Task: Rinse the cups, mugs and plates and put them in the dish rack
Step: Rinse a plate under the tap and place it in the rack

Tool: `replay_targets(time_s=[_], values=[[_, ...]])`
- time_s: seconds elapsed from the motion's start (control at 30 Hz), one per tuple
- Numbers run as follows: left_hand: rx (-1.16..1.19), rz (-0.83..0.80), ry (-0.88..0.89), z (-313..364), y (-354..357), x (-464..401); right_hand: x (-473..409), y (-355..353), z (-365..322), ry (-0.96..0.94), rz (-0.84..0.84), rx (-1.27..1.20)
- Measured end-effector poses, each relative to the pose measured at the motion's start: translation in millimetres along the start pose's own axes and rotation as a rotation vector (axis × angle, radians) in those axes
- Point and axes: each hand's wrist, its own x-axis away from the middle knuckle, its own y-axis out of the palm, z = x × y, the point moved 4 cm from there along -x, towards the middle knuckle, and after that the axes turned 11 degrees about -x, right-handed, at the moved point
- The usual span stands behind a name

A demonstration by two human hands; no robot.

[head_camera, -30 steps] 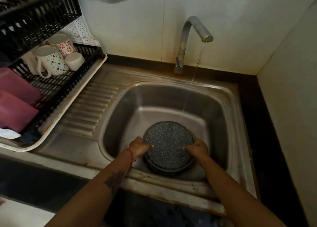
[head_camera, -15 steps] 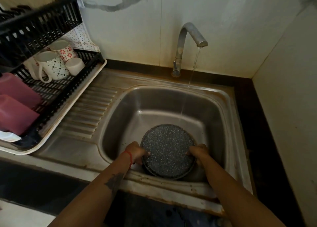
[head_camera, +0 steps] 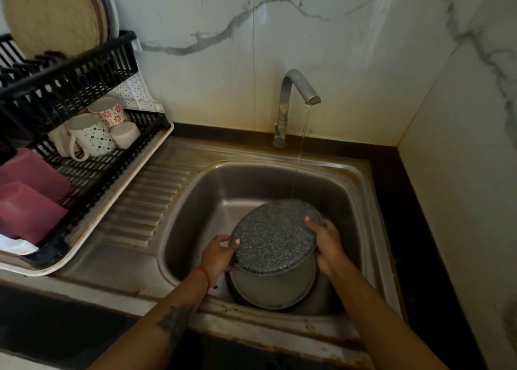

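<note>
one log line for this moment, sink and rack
phase: rinsing | left hand and right hand: gripping speckled plate, tilted over sink | tap: running | dish rack: mugs in it

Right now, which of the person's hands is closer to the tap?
The right hand. It grips the speckled plate at its right edge, almost below the tap and its thin stream. The left hand grips the plate's lower left edge, farther away.
</note>
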Motion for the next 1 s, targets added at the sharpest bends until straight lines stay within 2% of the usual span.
replay_targets(time_s=[0.07,0.13,0.2,0.27,0.3,0.4,0.5,0.57,0.63,0.73,0.8,0.87,0.93,1.0], values=[[-0.101,0.010,0.042,9,1,4,16,24,-27,-0.140,-0.106,0.148],[-0.086,-0.078,0.068,29,5,17,37,48,-50,-0.356,-0.219,0.446],[0.189,-0.244,0.067,52,7,30,60,65,-60,-0.610,-0.288,0.708],[0.553,-0.364,0.062,74,4,39,81,75,-58,-0.842,-0.375,0.820],[0.659,-0.392,0.080,84,1,45,90,79,-54,-0.956,-0.419,0.882],[0.710,-0.298,0.165,105,-1,55,106,87,-43,-1.235,-0.535,1.032],[0.769,-0.179,0.185,112,-1,53,105,85,-46,-1.398,-0.660,1.019],[0.791,-0.149,0.181,119,1,50,95,79,-51,-1.369,-0.723,1.148],[0.803,-0.137,0.156,128,5,45,76,71,-60,-1.257,-0.731,1.358],[0.833,-0.144,0.106,143,14,37,36,55,-90,-1.070,-0.537,1.616],[0.842,-0.171,0.079,151,23,34,19,52,-112,-0.937,-0.359,1.682],[0.845,-0.194,0.054,158,33,33,17,64,-123,-0.869,-0.273,1.717],[0.835,-0.199,0.036,166,42,32,26,87,-115,-0.894,-0.306,1.764],[0.818,-0.197,0.022,172,51,32,41,107,-96,-1.000,-0.438,1.849]])
